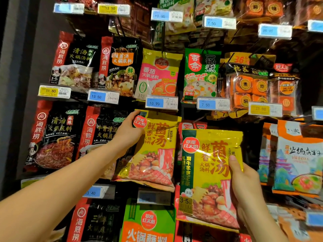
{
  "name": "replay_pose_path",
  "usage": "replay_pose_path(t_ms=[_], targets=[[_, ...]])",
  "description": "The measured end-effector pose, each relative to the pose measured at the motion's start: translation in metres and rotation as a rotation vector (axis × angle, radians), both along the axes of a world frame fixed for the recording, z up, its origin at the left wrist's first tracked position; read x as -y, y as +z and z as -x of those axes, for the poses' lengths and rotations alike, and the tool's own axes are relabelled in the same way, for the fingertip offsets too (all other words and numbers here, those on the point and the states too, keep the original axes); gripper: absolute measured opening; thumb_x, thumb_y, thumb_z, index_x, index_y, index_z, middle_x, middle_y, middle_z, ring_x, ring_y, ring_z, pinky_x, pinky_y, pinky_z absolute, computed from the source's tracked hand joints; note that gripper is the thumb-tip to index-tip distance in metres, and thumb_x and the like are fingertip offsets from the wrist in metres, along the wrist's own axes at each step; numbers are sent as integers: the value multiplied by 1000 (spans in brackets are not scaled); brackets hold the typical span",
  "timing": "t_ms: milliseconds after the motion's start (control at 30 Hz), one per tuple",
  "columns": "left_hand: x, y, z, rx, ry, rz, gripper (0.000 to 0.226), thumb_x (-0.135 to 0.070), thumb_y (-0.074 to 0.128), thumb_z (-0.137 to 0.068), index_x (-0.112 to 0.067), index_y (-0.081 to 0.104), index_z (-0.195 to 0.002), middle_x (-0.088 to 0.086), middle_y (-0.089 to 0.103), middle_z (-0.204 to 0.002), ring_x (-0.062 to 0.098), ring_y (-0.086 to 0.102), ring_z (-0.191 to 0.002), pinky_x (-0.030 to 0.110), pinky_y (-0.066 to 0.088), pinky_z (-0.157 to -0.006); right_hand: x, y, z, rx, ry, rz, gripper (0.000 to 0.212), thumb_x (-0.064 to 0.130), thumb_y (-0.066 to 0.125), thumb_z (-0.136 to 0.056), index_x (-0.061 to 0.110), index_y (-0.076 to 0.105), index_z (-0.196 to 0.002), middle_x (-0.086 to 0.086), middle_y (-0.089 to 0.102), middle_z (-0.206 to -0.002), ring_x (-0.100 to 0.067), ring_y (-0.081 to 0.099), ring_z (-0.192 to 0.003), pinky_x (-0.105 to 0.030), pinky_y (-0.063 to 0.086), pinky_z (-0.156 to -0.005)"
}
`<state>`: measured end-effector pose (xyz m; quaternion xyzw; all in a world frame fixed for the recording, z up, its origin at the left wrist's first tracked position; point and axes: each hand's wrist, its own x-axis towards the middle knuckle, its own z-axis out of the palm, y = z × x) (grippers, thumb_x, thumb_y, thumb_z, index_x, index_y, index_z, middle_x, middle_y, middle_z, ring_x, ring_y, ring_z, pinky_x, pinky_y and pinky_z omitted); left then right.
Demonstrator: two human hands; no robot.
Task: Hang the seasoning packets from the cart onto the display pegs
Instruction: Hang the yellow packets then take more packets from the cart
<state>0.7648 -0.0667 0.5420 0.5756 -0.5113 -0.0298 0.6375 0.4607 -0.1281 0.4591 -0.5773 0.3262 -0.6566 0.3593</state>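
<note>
Now, left hand pinching packet, right hand holding twin packet

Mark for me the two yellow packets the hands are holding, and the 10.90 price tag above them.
left yellow packet (157, 154), head view, middle of its front.
right yellow packet (208, 172), head view, middle of its front.
10.90 price tag (161, 102), head view, centre of the label.

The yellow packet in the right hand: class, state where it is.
Head view, lower centre-right: the yellow packet is gripped at its right edge by the right hand, just right of the matching packet the left hand holds.
</note>
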Motion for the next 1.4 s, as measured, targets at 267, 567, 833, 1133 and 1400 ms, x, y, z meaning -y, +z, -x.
replay_pose_path(t_ms=[267, 567, 833, 1133, 1400], targets=[[1, 3, 0, 596, 416, -208, 75, -30, 66, -97, -22, 24, -159, 14, 66, -127, 39, 64, -109, 47, 53, -90, -7, 5, -24, -14, -2, 63, 34, 42, 50, -106, 23, 73, -92, 2, 79, -86, -19, 74, -89, -46, 57, -88], [-41, 57, -15, 837, 351, 157, 52, -33, 65, -97, -23, 50, -146, 0, 55, -132, 19, 57, -116, 39, 50, -95, -11, 25, -115, -99, 218, 23, 28, 40, 49, -107, 24, 72, -107, 2, 77, -104, -20, 71, -102, -50, 53, -102], [-33, 79, -21, 1133, 349, 99, 62, -38, 70, -94, -20, 49, -150, -2, 54, -146, 21, 49, -133, 40, 42, -109, -14, 50, -149, -5, 248, -72, 36, 42, 48, -107, 14, 72, -113, -4, 76, -107, -26, 70, -104, -45, 54, -99], [-23, 77, -28, 1062, 288, 205, 48, -29, 74, -93, -19, 61, -138, -2, 65, -131, 20, 57, -123, 41, 49, -102, -17, 60, -147, -27, 257, -235, 43, 38, 44, -110, 3, 56, -133, -8, 62, -119, -24, 55, -103, -34, 38, -89], [-20, 77, -31, 1011, 253, 208, 49, -27, 77, -90, -20, 62, -137, -3, 65, -135, 19, 57, -126, 46, 48, -105, -22, 68, -138, -102, 262, -287, 51, 33, 41, -112, 4, 37, -154, -11, 52, -142, -32, 45, -138, -43, 34, -113]])
